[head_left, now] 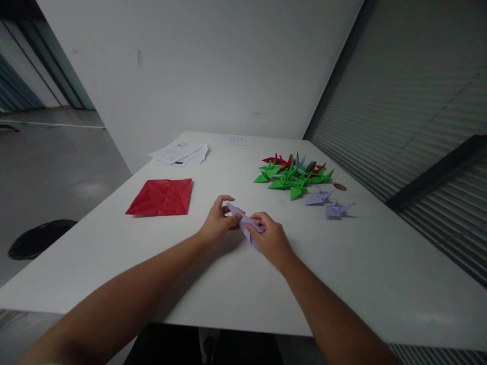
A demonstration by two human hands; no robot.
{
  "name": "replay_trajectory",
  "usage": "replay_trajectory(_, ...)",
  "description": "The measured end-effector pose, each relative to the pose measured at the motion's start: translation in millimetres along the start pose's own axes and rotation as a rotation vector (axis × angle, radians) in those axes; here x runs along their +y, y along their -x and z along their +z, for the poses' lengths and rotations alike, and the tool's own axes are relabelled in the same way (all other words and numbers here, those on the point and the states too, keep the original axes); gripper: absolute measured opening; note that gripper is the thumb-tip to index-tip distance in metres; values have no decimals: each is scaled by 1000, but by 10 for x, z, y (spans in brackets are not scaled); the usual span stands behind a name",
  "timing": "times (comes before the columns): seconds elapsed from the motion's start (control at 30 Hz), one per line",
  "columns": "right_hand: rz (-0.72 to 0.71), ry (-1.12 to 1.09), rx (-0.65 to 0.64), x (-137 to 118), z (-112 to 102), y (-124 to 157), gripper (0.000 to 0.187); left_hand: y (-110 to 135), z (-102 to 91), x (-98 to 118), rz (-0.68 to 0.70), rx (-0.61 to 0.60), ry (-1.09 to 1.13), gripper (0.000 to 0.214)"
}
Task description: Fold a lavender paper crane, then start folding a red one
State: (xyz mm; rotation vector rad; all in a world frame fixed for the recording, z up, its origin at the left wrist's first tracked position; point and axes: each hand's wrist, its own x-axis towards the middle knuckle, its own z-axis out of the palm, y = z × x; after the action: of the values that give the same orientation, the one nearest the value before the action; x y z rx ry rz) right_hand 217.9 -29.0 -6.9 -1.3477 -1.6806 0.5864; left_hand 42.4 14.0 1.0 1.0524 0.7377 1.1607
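Observation:
Both my hands meet at the middle of the white table point(380, 284) over a partly folded lilac paper piece point(243, 221). My left hand point(218, 223) pinches its upper left end with thumb and fingers. My right hand point(271, 237) curls closed over its lower right end and hides that part. The paper lies low, close to the tabletop.
A creased red paper square point(162, 196) lies flat to the left. A heap of green and red folded cranes point(293, 175) sits at the back right, with two lilac cranes point(327, 202) beside it. White printed sheets point(180, 152) lie at the far left. A black round stool point(38, 237) stands left of the table.

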Motion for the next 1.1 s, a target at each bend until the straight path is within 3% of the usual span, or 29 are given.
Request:
replay_trajectory(0.1,83,-155,0,81,-31,-52,20,-42,-62,34,0,-16,-44,48)
replay_trajectory(0.17,134,-209,-64,111,-67,-80,19,-89,-126,33,-32,-66,-133,36)
replay_trajectory(0.27,183,-227,-143,120,-113,-94,19,-154,-222,15,-84,-109,-239,34)
replay_trajectory(0.63,128,-173,-119,73,-140,-96,19,-202,-268,32,-25,-103,-316,25)
replay_trajectory(0.83,26,51,-207,43,-164,-59,12,-205,-383,173,37,-399,-811,19)
replay_trajectory(0.97,-48,93,-318,-3,-159,-32,14,-118,-320,327,79,-565,-976,25)
replay_trajectory(1.1,-82,74,-413,-72,-165,-19,14,-43,-211,366,23,-625,-1048,20)
